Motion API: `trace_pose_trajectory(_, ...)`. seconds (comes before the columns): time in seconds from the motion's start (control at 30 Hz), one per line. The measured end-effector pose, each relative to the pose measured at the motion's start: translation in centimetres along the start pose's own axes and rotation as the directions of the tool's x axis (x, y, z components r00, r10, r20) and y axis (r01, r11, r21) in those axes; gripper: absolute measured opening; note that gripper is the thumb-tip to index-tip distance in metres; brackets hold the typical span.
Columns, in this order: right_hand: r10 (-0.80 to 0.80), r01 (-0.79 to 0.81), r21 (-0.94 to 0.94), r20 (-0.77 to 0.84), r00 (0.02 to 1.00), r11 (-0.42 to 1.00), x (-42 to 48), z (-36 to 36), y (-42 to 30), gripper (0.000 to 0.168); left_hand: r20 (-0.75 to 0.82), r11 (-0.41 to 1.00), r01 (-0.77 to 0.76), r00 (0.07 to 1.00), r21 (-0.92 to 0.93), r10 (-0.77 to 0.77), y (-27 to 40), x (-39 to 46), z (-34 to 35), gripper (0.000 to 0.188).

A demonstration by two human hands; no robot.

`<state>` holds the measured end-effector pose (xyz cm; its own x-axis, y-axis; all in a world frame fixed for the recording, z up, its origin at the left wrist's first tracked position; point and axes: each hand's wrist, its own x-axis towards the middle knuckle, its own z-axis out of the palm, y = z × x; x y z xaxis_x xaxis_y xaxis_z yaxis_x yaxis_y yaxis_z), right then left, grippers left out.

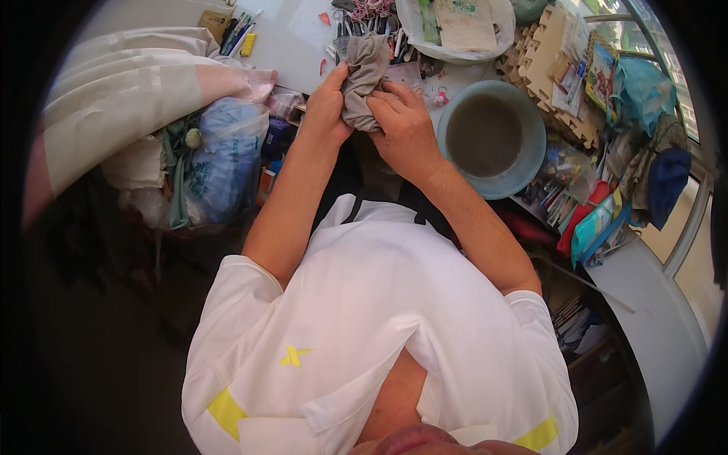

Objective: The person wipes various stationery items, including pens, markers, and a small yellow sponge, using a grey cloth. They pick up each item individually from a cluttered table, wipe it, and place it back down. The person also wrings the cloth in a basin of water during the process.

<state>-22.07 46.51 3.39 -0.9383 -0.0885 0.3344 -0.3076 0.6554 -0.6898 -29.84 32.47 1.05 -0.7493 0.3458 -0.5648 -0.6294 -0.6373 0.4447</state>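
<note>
A crumpled grey cloth (364, 85) is bunched between my two hands, above the front edge of the white desk. My left hand (327, 108) grips its left side, with the thumb pointing up along the folds. From the right, my right hand (402, 125) holds the lower part of the cloth with bent fingers. A round light-blue plastic basin (534, 145) stands just right of my right hand. Murky grey-brown water (483, 136) fills much of it. Part of a clear plastic container (341, 46) shows behind the cloth's upper left.
Pens (401, 45) lie massed behind the cloth, beside a white plastic bag (409, 23). Foam puzzle mats (529, 62) lean behind the basin. A blue bundle in plastic (224, 159) and draped pale fabric (131, 85) occupy the left. Books (557, 205) stand at the right.
</note>
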Motion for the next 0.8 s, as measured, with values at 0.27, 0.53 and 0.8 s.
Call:
trace_pose_trajectory(0.27,0.614,-0.321,0.831,-0.031,0.789,0.455,0.4,-6.6,-0.7,0.025,-0.080,0.988,-0.085,0.992,0.125,0.095,0.6,-2.0,2.2,0.032)
trace_pose_trajectory(0.53,0.567,-0.473,0.733,0.146,0.811,0.488,-1.0,-2.5,-1.8,0.039,0.005,0.969,0.070,0.997,0.239,-0.073,-2.5,-4.2,3.0,0.026)
trace_pose_trajectory(0.8,0.625,-0.566,0.695,0.214,0.751,0.443,-1.7,-7.2,-0.3,0.028,0.252,0.809,-0.110,0.966,0.578,-0.049,-3.0,-3.9,2.3,0.018)
